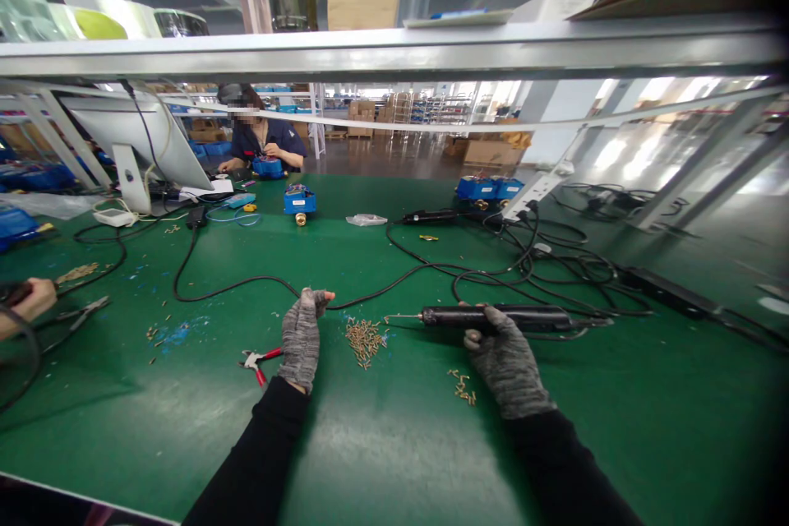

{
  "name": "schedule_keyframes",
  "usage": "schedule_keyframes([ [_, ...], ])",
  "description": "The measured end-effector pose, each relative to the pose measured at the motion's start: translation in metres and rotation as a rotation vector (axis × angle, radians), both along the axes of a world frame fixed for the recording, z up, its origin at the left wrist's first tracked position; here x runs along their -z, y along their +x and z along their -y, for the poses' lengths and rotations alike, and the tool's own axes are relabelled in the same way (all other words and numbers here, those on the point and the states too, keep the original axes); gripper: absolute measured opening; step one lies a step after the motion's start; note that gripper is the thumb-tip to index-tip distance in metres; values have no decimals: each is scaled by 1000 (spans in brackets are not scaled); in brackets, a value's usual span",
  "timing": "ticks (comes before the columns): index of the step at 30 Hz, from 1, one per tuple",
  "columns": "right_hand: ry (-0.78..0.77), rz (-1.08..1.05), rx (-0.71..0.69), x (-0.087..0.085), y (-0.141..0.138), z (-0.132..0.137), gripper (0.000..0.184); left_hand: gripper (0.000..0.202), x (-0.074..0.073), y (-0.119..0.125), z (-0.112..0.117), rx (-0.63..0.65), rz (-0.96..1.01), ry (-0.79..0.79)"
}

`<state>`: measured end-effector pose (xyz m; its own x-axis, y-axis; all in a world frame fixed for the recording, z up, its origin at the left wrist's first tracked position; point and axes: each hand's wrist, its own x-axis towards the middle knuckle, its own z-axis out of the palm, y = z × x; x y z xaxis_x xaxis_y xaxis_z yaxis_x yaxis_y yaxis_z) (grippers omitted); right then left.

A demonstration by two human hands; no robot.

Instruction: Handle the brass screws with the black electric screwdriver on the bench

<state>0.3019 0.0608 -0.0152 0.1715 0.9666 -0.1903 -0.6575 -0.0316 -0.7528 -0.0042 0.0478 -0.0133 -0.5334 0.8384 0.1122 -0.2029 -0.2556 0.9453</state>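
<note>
Head view: right hand (509,357) in grey knitted glove, fingers closed around black cylindrical electric screwdriver (453,316); its thin metal bit points left, tip near heap of small brass-coloured screws (365,343). Heap lies on green tabletop (394,444), between both hands. Left hand (301,341), same glove, fingers bent together; cannot tell if something is held. Red-handled cutting pliers (260,360) lie just beside left hand.

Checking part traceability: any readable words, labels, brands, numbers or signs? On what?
Nothing clearly readable.
Blue unit, center: white label, too small.
Two blue units by the power strip: white labels, too small.
White box on the shelf: faint print, too small.
Dark mark by the metal leg: possibly a digit, too blurred.
</note>
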Motion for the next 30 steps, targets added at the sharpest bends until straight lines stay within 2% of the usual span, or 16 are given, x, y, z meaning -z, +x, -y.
schedule_keyframes([
  [9,-31,57,31,6,-5,0,23,58,1,-1,-1,4,-5,-1],
  [18,-53,88,84,12,5,-6,17,59,2,-1,-1,5,-15,12],
  [26,-40,122,69,9,8,-7,17,59,0,0,-1,-1,-2,2],
  [30,2,151,76,6,7,-2,27,58,-2,0,0,-1,12,2],
])
